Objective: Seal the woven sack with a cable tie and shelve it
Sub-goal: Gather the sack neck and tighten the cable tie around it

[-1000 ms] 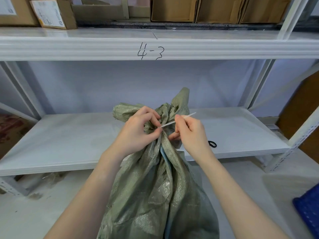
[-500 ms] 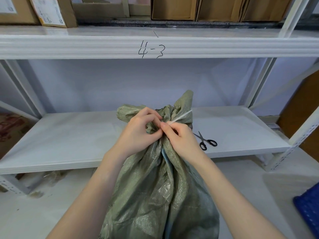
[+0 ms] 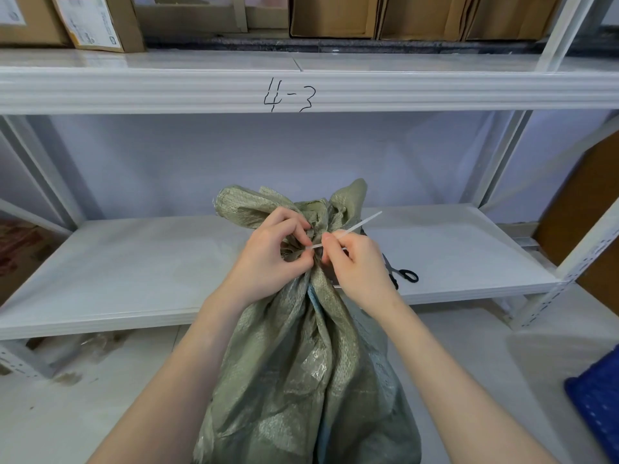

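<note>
White metal shelving (image 3: 140, 269) marked "4-3" fills the storeroom background, with cardboard boxes (image 3: 335, 15) lined along the upper level. On the floor in front of the low shelf stands a green woven sack (image 3: 301, 380), its mouth bunched into a neck. The left hand (image 3: 268, 259) is closed around that gathered neck, fingers curled into the fabric. The right hand (image 3: 358, 262) pinches a white cable tie (image 3: 355, 226) between thumb and forefinger, the tie's free tail angling up and to the right. Black-handled scissors (image 3: 407, 275) lie on the shelf just behind the right hand. A blue crate (image 3: 599, 396) shows at the lower right edge.
</note>
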Demonstrator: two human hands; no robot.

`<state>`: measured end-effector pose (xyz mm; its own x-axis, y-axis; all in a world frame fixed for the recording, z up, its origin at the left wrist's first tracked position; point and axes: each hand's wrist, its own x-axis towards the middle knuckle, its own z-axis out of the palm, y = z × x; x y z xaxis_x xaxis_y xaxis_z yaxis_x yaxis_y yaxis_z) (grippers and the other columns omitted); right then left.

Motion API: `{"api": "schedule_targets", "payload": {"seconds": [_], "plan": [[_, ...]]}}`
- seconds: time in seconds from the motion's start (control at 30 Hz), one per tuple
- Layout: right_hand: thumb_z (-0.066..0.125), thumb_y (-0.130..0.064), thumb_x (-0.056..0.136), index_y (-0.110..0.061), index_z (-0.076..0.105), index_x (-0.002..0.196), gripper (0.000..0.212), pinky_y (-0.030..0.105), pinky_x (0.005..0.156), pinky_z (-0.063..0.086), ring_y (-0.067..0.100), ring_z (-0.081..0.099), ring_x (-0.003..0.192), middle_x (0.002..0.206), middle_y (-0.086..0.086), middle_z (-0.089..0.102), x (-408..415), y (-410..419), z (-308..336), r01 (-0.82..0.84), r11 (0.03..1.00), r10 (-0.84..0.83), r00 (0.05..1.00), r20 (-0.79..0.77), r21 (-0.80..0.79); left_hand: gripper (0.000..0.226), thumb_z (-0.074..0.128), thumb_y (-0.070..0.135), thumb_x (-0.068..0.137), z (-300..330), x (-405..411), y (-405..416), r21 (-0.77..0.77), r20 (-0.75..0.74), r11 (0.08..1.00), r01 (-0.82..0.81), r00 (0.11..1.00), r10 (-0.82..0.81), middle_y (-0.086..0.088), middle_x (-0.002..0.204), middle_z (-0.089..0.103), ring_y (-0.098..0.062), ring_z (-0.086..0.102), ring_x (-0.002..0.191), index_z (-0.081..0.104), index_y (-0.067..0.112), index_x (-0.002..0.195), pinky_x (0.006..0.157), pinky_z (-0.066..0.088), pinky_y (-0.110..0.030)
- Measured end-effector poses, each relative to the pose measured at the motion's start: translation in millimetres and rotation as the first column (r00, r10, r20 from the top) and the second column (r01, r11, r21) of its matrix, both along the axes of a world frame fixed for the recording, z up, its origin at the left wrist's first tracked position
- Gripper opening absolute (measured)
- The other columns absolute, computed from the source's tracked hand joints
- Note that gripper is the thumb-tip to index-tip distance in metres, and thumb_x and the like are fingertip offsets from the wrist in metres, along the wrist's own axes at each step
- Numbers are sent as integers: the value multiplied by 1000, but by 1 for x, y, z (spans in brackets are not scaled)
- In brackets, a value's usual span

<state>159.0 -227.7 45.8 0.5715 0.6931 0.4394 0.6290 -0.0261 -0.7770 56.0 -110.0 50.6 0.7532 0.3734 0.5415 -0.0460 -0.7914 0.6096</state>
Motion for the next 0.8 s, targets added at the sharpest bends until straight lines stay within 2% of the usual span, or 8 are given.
{"api": "schedule_targets", "payload": {"seconds": [0.17, 0.27, 0.37, 0.43, 0.5, 0.57, 0.67, 0.8], "plan": [[45, -20, 96, -19, 52, 51, 46, 36, 71, 46, 22, 61, 65, 60, 4, 60, 4, 1, 2, 10, 1000, -10, 1000, -27, 11, 5, 64, 16, 74, 0, -2, 3, -1, -19, 1000, -10, 1000, 10, 8, 100, 54, 3, 53, 97, 59, 13, 74, 84, 42, -17], [45, -23, 96, -21, 49, 49, 47, 42, 72, 50, 29, 60, 63, 57, 8, 59, 4, 2, 1, 13, 1000, -13, 999, -53, 5, 7, 67, 11, 76, -1, -2, 5, 4, -40, 1000, -18, 999, 19, 7, 100, 54, 3, 53, 98, 60, 13, 75, 84, 42, -16], [45, -30, 96, -21, 45, 49, 47, 52, 72, 53, 33, 55, 58, 48, -2, 49, 3, 3, -4, -25, 998, 16, 987, -161, -51, 7, 66, 11, 78, -4, -3, 4, 30, -86, 998, -50, 995, 53, 5, 100, 55, 5, 53, 95, 60, 14, 76, 83, 42, -19], [46, -34, 95, -19, 46, 51, 47, 44, 66, 53, 18, 53, 52, 46, -8, 49, 4, 3, -6, -37, 995, 18, 981, -193, -93, 4, 64, 16, 79, -7, -1, 3, 62, -124, 996, -70, 989, 78, 7, 100, 56, -1, 55, 96, 60, 16, 78, 84, 47, -28], [47, -42, 93, -16, 51, 57, 45, 28, 57, 41, 3, 42, 46, 49, -8, 50, 3, 1, -7, -50, 988, 25, 984, -174, -145, 6, 63, 24, 79, -10, 0, 4, 83, -148, 993, -80, 985, 92, 10, 99, 57, -8, 57, 95, 59, 20, 83, 84, 50, -37], [50, -49, 89, -11, 58, 69, 43, 25, 56, 34, 3, 40, 48, 57, -6, 50, 4, 0, -7, -75, 981, 46, 986, -160, -179, 18, 60, 36, 79, -10, 0, 6, 97, -160, 991, -96, 981, 111, 11, 100, 57, -9, 57, 95, 59, 25, 93, 85, 50, -40], [59, -50, 83, -12, 60, 82, 38, 24, 63, 38, 9, 51, 64, 72, -5, 58, 9, -1, -6, -74, 981, 48, 988, -146, -177, 50, 50, 52, 73, -7, -1, 5, 94, -176, 989, -116, 976, 131, 10, 115, 58, -9, 55, 108, 53, 27, 116, 93, 47, -39], [64, -48, 80, -19, 57, 102, 37, 27, 88, 43, 11, 55, 102, 109, -1, 59, 20, -10, -1, -14, 986, -1, 996, -90, -163, 65, 60, 42, 79, 0, -3, -3, 95, -156, 991, -99, 981, 113, 6, 136, 47, -9, 44, 127, 35, 25, 137, 104, 40, -37]]}}
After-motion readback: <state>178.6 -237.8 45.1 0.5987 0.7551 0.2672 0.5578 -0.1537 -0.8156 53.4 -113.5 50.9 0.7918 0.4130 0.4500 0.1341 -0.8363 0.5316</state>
